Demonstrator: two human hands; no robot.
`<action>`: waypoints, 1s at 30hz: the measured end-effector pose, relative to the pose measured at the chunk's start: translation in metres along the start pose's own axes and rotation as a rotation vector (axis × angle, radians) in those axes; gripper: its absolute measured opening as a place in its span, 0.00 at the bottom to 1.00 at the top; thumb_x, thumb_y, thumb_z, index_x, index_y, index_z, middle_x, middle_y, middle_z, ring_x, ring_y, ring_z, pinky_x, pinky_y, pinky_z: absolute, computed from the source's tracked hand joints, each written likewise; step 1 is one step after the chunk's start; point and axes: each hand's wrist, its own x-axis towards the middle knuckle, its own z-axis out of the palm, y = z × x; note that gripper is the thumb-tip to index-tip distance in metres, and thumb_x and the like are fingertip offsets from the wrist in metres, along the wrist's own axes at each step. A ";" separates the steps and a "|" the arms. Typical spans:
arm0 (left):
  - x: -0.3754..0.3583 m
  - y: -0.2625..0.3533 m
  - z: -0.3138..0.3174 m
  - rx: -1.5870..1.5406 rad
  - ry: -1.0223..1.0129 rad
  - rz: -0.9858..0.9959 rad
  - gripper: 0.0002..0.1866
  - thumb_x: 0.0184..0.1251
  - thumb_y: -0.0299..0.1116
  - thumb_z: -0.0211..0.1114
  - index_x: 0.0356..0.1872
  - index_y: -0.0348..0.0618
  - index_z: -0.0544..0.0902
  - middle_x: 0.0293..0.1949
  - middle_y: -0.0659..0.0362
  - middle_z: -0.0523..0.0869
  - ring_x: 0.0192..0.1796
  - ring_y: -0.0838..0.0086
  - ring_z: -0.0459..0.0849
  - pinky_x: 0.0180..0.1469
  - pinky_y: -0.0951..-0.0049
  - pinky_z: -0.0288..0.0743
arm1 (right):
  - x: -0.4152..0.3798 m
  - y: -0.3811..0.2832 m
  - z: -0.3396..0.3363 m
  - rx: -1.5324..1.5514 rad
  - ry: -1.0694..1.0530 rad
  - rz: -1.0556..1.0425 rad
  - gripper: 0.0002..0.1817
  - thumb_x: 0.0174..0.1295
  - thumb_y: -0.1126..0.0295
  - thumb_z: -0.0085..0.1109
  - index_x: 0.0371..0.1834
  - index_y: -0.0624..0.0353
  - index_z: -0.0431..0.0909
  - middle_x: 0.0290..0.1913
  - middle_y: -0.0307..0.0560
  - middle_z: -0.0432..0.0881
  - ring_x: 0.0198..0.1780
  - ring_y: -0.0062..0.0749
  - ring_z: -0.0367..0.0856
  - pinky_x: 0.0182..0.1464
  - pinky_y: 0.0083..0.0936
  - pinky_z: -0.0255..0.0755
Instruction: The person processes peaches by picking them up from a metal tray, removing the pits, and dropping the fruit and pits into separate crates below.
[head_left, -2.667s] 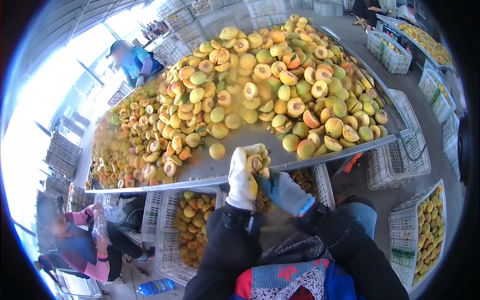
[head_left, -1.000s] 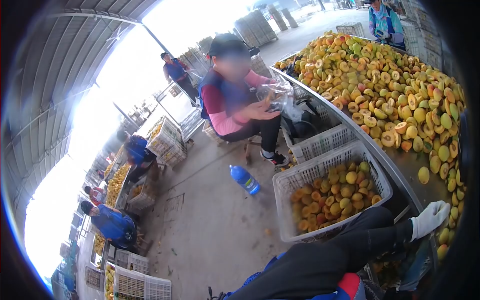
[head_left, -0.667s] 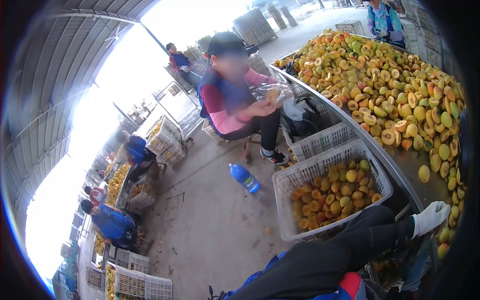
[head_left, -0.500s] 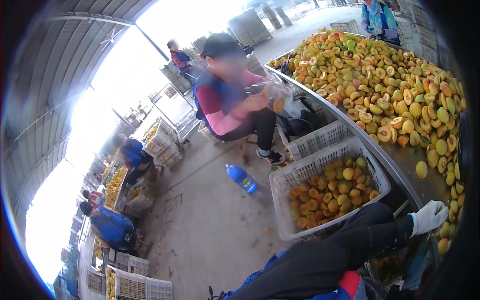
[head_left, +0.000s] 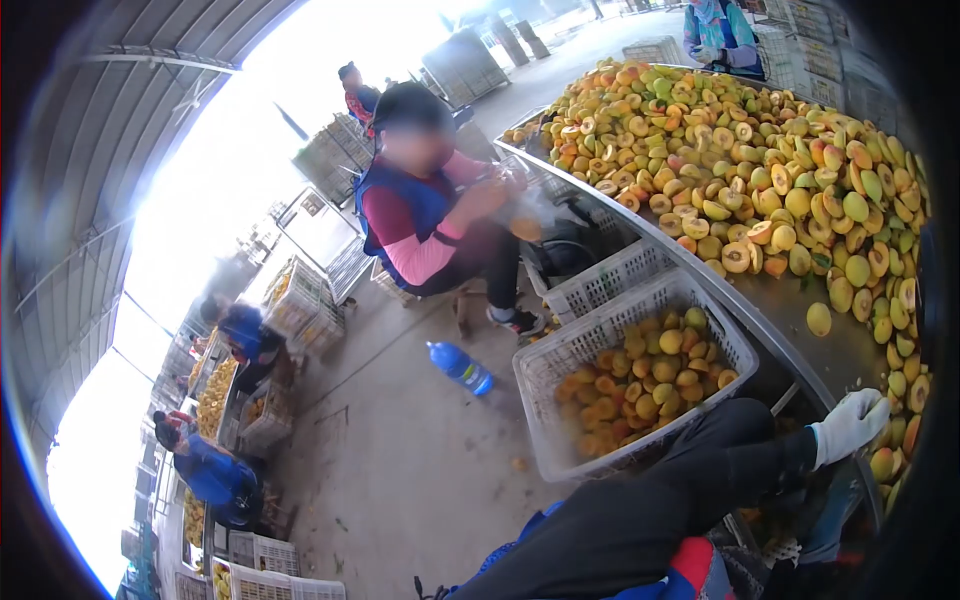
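Observation:
My left hand (head_left: pixel 850 425), in a white glove, is at the metal edge of the sorting table at the right. Its fingers look curled together, and whatever they may hold is hidden. Beside it lie halved yellow-orange fruits (head_left: pixel 882 464), which look like peaches or apricots. My black-sleeved arm (head_left: pixel 640 510) reaches across the bottom of the view. My right hand is not in view. A large heap of halved and whole fruits (head_left: pixel 720 150) covers much of the metal table (head_left: pixel 790 335).
A white plastic crate (head_left: pixel 545 420) of fruit halves stands on the floor below the table. Left of it is a blue bottle (head_left: pixel 460 367). A seated co-worker (head_left: pixel 420 200) handles a clear plastic bag. Other people work at fruit tables at the far left; another person (head_left: pixel 722 40) stands behind the heap.
My view has swung slightly, so most of the scene sits further left. My left hand stays at the table edge. The seated co-worker's head and hands have shifted a little.

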 end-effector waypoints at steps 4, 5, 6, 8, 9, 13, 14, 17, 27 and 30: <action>0.001 -0.018 0.008 0.023 0.033 0.074 0.17 0.76 0.39 0.53 0.31 0.35 0.77 0.18 0.57 0.80 0.19 0.72 0.80 0.25 0.67 0.75 | 0.003 0.005 -0.009 -0.006 0.028 0.038 0.24 0.77 0.44 0.44 0.32 0.51 0.72 0.17 0.35 0.70 0.12 0.21 0.62 0.10 0.21 0.52; 0.000 -0.012 0.006 0.017 -0.012 0.011 0.17 0.76 0.39 0.53 0.30 0.35 0.77 0.18 0.56 0.80 0.19 0.72 0.80 0.25 0.67 0.75 | 0.001 0.001 -0.009 0.005 0.023 0.052 0.22 0.78 0.45 0.44 0.37 0.51 0.70 0.18 0.35 0.70 0.12 0.21 0.62 0.11 0.21 0.52; -0.006 0.014 -0.006 0.010 -0.097 -0.097 0.17 0.75 0.39 0.53 0.30 0.35 0.77 0.18 0.56 0.80 0.18 0.72 0.80 0.24 0.67 0.75 | -0.001 -0.003 -0.011 -0.003 0.014 0.058 0.20 0.78 0.45 0.44 0.42 0.51 0.69 0.19 0.35 0.71 0.13 0.20 0.62 0.12 0.20 0.53; -0.007 0.031 -0.012 -0.091 -0.201 -0.261 0.18 0.75 0.39 0.54 0.28 0.36 0.78 0.18 0.56 0.81 0.16 0.71 0.80 0.22 0.68 0.75 | -0.007 -0.009 -0.010 -0.016 0.004 0.082 0.20 0.78 0.47 0.44 0.53 0.52 0.66 0.21 0.36 0.72 0.13 0.20 0.63 0.13 0.20 0.54; -0.007 0.032 -0.012 -0.186 -0.220 -0.317 0.18 0.75 0.39 0.54 0.27 0.36 0.78 0.18 0.55 0.82 0.15 0.70 0.80 0.20 0.68 0.75 | -0.011 -0.012 -0.008 -0.025 -0.001 0.099 0.21 0.78 0.47 0.44 0.58 0.52 0.65 0.22 0.36 0.72 0.13 0.20 0.63 0.14 0.19 0.55; 0.004 0.023 -0.009 -0.428 -0.362 -0.403 0.20 0.74 0.39 0.54 0.23 0.36 0.77 0.18 0.52 0.84 0.13 0.68 0.80 0.16 0.71 0.74 | -0.040 -0.034 0.006 -0.105 -0.011 0.190 0.33 0.78 0.50 0.45 0.80 0.53 0.59 0.27 0.37 0.74 0.15 0.19 0.64 0.16 0.18 0.58; 0.003 0.033 -0.012 -0.367 -0.399 -0.389 0.20 0.74 0.38 0.54 0.23 0.35 0.77 0.19 0.51 0.85 0.13 0.68 0.81 0.16 0.71 0.74 | -0.018 -0.011 -0.023 -0.130 -0.114 0.148 0.32 0.78 0.51 0.46 0.81 0.51 0.58 0.27 0.38 0.75 0.15 0.19 0.65 0.16 0.17 0.57; -0.009 0.057 -0.021 -0.271 -0.466 -0.401 0.20 0.74 0.39 0.55 0.23 0.36 0.79 0.22 0.51 0.87 0.16 0.69 0.83 0.21 0.69 0.78 | 0.057 0.065 -0.092 -0.151 -0.296 -0.096 0.34 0.75 0.48 0.53 0.81 0.39 0.57 0.19 0.34 0.68 0.10 0.19 0.57 0.14 0.15 0.52; -0.011 0.033 -0.022 -0.725 -0.247 -0.666 0.26 0.77 0.59 0.53 0.44 0.42 0.79 0.24 0.60 0.77 0.26 0.68 0.77 0.26 0.67 0.73 | -0.010 0.001 -0.010 -0.487 -0.106 -0.560 0.18 0.73 0.59 0.58 0.44 0.67 0.83 0.32 0.53 0.87 0.40 0.28 0.83 0.44 0.35 0.75; -0.021 0.057 -0.013 -0.723 -0.058 -0.610 0.21 0.77 0.54 0.56 0.38 0.44 0.80 0.24 0.60 0.77 0.26 0.67 0.77 0.28 0.68 0.74 | -0.004 0.007 -0.012 -0.550 -0.014 -0.686 0.22 0.69 0.50 0.60 0.42 0.61 0.83 0.32 0.55 0.87 0.33 0.38 0.88 0.39 0.36 0.78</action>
